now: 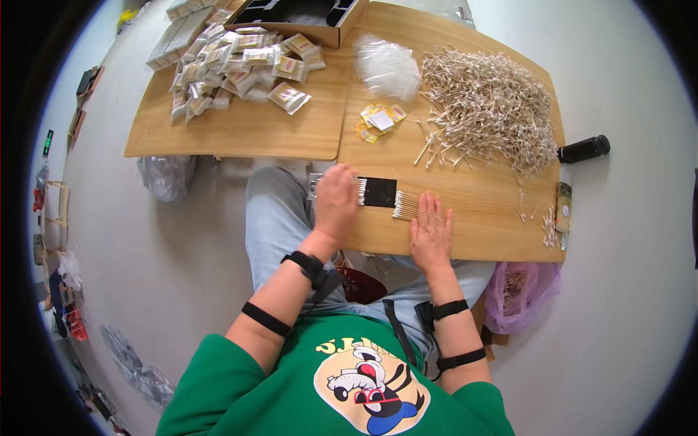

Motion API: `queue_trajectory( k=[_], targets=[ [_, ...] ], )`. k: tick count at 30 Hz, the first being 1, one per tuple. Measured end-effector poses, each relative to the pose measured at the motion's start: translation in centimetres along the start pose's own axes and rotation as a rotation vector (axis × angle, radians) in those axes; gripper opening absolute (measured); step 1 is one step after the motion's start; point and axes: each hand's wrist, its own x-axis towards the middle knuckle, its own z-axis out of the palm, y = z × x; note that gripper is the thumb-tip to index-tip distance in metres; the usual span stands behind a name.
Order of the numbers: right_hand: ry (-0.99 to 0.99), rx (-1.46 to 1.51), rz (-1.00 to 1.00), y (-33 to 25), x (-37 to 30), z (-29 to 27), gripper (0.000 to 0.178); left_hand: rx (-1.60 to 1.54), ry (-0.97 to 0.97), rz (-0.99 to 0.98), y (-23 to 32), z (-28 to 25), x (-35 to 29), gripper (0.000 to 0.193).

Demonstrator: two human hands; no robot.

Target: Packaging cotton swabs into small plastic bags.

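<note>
A person in a green shirt sits at a low wooden bench (472, 218), seen from above, both hands flat at its near edge. The left hand (336, 200) lies palm down with fingers together over one end of a small black tray (379, 192), where a row of white-tipped cotton swabs (359, 190) shows just past the fingertips; whether anything is gripped under the palm cannot be told. The right hand (430, 231) rests open, fingers spread slightly, at 4 o'clock from the tray, its fingertips touching a short bundle of swabs (406, 206) lying against the tray's other end. At 1 o'clock from the hands, a large loose heap of swabs (487, 109) covers the bench's far right. Yellow and white labels (380, 120) lie at 12 o'clock, with a bundle of clear plastic bags (387, 67) beyond them. At 11 o'clock, filled packets (240, 65) are piled across a second bench (240, 131). A black cylinder (584, 149) lies off the right edge.
</note>
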Motion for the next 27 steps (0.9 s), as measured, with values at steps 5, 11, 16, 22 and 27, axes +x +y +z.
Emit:
queue_trajectory(
  k=[5, 11, 16, 22, 27],
  targets=[
    [-0.054, -0.017, -0.071, -0.7, 1.5, -0.7, 0.062, 0.216, 0.127, -0.102, -4.0, 0.1, 0.2, 0.02],
    [-0.124, -0.02, -0.144, -1.9, 3.5, -1.2, 0.061, 0.18, -0.08, -0.364, -5.4, 2.3, -0.7, 0.03],
    [-0.118, 0.02, -0.178, -2.7, 4.6, -0.9, 0.061, 0.105, -0.038, -0.24, -6.0, 2.6, -0.8, 0.027],
    [-0.116, 0.008, -0.207, -3.3, 5.3, -0.6, 0.061, 0.049, -0.066, -0.279, -5.7, 2.4, -0.5, 0.031],
    [-0.074, -0.01, -0.205, -3.6, 5.2, -0.3, 0.061, 0.061, -0.119, -0.352, -5.8, 2.4, -0.7, 0.031]
  ],
)
